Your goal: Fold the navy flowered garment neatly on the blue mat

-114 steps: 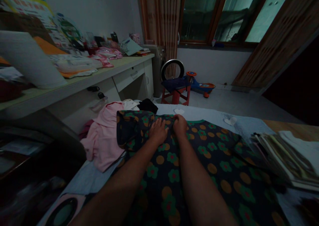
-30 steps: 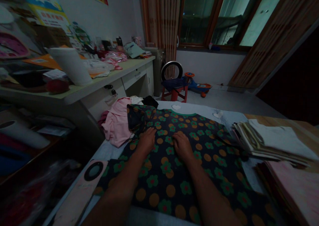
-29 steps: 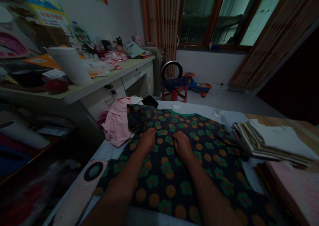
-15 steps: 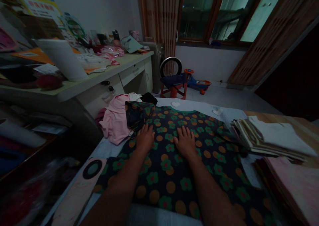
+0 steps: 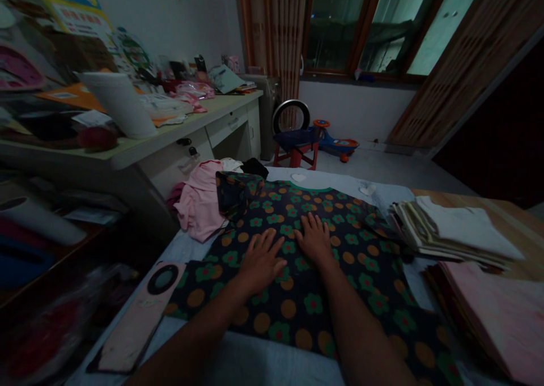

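Observation:
A dark navy garment (image 5: 293, 306) with green flowers and orange-brown dots lies spread over a pale blue cloth (image 5: 263, 360), its green-edged neckline away from me. My left hand (image 5: 260, 264) rests on its middle left, fingers apart. Just right of it, my right hand (image 5: 314, 240) lies flat on the fabric with fingers spread. Neither hand grips anything. The garment's far left corner, perhaps a sleeve, is bunched against a crumpled pink cloth (image 5: 202, 196). Left of the near edge lies a pink phone (image 5: 131, 323) with a round dark camera ring.
Two folded stacks, white-topped clothes (image 5: 463, 227) and pink-topped clothes (image 5: 505, 312), stand on the right. A cluttered desk (image 5: 170, 128) runs along the left, holding a white paper roll (image 5: 121, 105). Beyond are a red stool (image 5: 296, 155) and a blue ride-on toy (image 5: 335, 141).
My left hand has moved nearer to me and rightward across the garment, fingers more spread. My right hand stays in about the same place. The view has shifted slightly.

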Demonstrator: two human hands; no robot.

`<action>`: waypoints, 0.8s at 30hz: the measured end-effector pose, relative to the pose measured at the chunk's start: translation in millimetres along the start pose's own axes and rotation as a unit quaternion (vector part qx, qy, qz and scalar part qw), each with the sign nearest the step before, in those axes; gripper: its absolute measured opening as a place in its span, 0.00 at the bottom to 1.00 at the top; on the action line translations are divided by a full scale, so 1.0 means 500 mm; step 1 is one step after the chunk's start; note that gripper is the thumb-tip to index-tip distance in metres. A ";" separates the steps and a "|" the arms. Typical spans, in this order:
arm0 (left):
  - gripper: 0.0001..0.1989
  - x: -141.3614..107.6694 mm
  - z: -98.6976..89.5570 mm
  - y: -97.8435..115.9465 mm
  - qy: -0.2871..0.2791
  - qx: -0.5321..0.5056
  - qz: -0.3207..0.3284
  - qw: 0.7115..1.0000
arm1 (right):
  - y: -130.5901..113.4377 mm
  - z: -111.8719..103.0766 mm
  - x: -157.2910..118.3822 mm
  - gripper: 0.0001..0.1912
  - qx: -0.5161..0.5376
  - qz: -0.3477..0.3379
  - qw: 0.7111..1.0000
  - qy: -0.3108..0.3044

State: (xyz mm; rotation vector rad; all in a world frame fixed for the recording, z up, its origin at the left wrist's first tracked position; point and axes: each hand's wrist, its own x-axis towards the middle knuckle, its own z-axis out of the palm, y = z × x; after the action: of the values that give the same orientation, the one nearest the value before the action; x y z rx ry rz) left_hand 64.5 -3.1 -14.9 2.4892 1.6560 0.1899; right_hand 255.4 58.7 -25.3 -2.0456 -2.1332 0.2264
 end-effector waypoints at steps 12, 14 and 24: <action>0.27 -0.017 0.010 -0.026 0.031 0.002 -0.037 0.999 | 0.061 -0.025 0.005 0.30 0.006 0.074 0.997 0.030; 0.26 -0.012 -0.001 -0.020 0.019 0.003 -0.045 0.999 | 0.068 -0.032 0.008 0.24 0.016 0.074 0.995 0.062; 0.22 0.163 -0.048 0.072 -0.023 -0.026 0.023 0.999 | 0.077 -0.014 0.021 0.25 0.013 0.024 0.998 0.051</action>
State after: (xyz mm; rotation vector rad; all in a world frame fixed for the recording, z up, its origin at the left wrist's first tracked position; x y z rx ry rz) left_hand 124.1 59.5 17.7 2.4765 1.5563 0.1768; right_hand 294.1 71.0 -27.0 -2.0486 -2.0131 0.1511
